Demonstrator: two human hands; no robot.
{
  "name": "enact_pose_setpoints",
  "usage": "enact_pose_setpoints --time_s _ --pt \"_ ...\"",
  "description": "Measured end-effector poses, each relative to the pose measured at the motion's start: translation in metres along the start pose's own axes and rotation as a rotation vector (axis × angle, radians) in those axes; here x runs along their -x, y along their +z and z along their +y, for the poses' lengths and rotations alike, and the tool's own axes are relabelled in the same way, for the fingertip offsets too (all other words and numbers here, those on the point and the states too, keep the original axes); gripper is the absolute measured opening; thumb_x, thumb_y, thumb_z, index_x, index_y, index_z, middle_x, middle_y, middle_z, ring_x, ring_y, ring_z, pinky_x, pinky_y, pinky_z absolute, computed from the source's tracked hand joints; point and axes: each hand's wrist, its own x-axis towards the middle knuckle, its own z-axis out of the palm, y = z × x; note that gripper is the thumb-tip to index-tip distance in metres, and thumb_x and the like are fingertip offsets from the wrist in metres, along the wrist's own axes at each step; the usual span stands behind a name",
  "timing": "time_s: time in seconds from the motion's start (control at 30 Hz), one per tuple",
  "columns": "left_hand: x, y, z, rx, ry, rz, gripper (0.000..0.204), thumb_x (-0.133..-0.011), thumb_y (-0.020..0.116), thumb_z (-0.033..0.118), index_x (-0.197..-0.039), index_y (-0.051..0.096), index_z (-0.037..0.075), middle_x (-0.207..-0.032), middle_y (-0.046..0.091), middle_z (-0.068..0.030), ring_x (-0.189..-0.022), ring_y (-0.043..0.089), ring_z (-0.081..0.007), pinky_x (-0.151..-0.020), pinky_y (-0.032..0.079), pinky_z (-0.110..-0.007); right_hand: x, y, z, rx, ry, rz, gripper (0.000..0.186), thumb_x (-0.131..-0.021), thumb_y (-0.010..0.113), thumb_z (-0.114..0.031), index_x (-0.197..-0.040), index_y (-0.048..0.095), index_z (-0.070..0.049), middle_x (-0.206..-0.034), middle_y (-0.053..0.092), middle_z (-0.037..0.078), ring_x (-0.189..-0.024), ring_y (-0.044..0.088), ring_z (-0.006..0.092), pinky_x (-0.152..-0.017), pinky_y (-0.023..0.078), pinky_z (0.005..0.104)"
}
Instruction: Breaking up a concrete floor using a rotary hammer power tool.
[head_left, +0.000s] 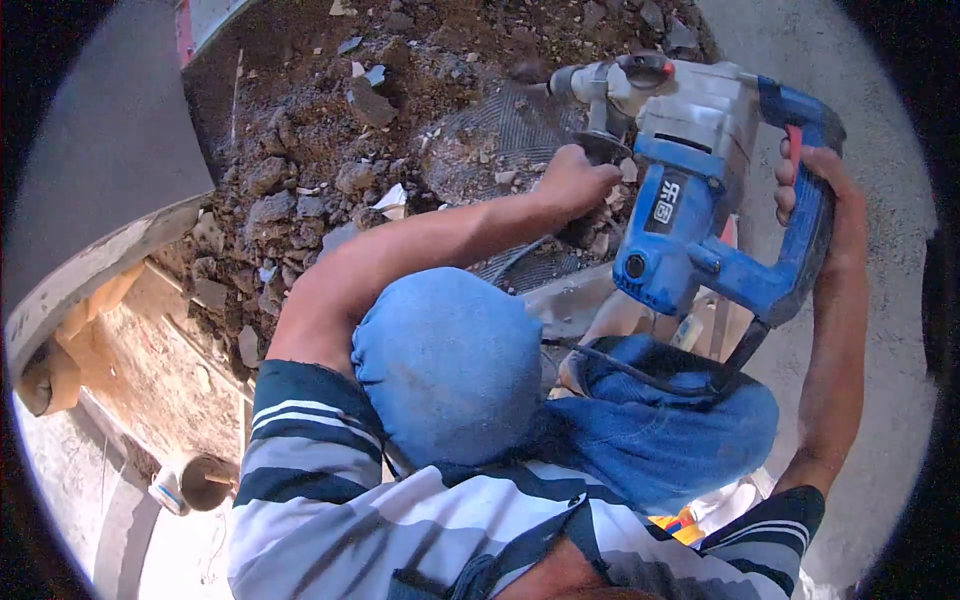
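A blue and silver rotary hammer drill [745,285] lies tilted across the right half of the view, its front end pointing left into the rubble [270,180]. My left hand [580,185] is closed round the dark side handle under the drill's front, partly hidden by it. My right hand [825,190] wraps the blue rear handle, fingers beside the red trigger. A black cord runs from the handle down over my jeans. The bit's tip is blurred near broken ridged mortar [525,125] and loose chips.
A grey slab [120,120] borders the rubble at upper left. Grey concrete floor [880,330] lies along the right. My bent knee [440,355] is below the drill. At lower left are a dusty board [150,380] and a cylindrical container [190,480].
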Motion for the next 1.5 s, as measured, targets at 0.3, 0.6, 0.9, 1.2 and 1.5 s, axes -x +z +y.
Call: enact_pose_setpoints --time_s 0.3,0.6,0.9,1.2,1.5 --pt "-0.020 -0.004 -0.001 -0.036 -0.089 -0.068 0.029 -0.065 0.059 0.022 -0.074 0.057 -0.005 -0.064 0.058 -0.0129 -0.056 0.056 -0.0221 -0.054 0.044 -0.033 -0.060 -0.041 0.028 -0.133 0.097 -0.148 0.026 -0.072 0.056 -0.027 -0.087 0.052 -0.007 -0.069 0.056 0.002 -0.051 0.052 0.0102 -0.046 0.043 0.0213" --pt "-0.036 -0.007 -0.011 -0.190 -0.148 -0.169 0.019 -0.072 0.057 0.020 -0.072 0.056 0.001 -0.060 0.054 -0.0066 -0.052 0.050 -0.0125 -0.046 0.040 -0.028 -0.113 -0.079 0.109 -0.492 0.264 -0.312 0.025 -0.075 0.052 -0.024 -0.089 0.049 -0.003 -0.068 0.053 0.002 -0.051 0.051 0.0111 -0.044 0.045 0.0226" --pt "-0.035 -0.013 -0.010 -0.237 -0.175 -0.100 0.023 -0.067 0.058 0.021 -0.078 0.058 0.000 -0.064 0.057 -0.0080 -0.056 0.053 -0.0170 -0.053 0.042 -0.031 -0.116 -0.080 0.134 -0.718 0.301 -0.488 0.028 -0.076 0.050 -0.022 -0.096 0.045 -0.003 -0.074 0.051 0.002 -0.056 0.050 0.0123 -0.049 0.046 0.0266" --pt "-0.025 -0.025 -0.021 -0.345 -0.124 -0.157 0.025 -0.070 0.059 0.024 -0.080 0.057 0.001 -0.064 0.057 -0.0068 -0.057 0.054 -0.0151 -0.053 0.043 -0.030 -0.101 -0.072 0.159 -0.700 0.260 -0.463 0.030 -0.076 0.050 -0.021 -0.098 0.043 -0.002 -0.074 0.048 0.002 -0.056 0.047 0.0108 -0.051 0.044 0.0251" --pt "0.044 -0.093 -0.012 -0.451 -0.184 0.110 0.028 -0.067 0.056 0.020 -0.086 0.058 0.000 -0.077 0.060 -0.0162 -0.071 0.057 -0.0255 -0.066 0.044 -0.035 -0.077 0.013 0.144 -0.594 0.215 -0.581 0.031 -0.075 0.051 -0.024 -0.097 0.047 -0.002 -0.075 0.052 0.004 -0.060 0.051 0.0141 -0.055 0.044 0.0269"
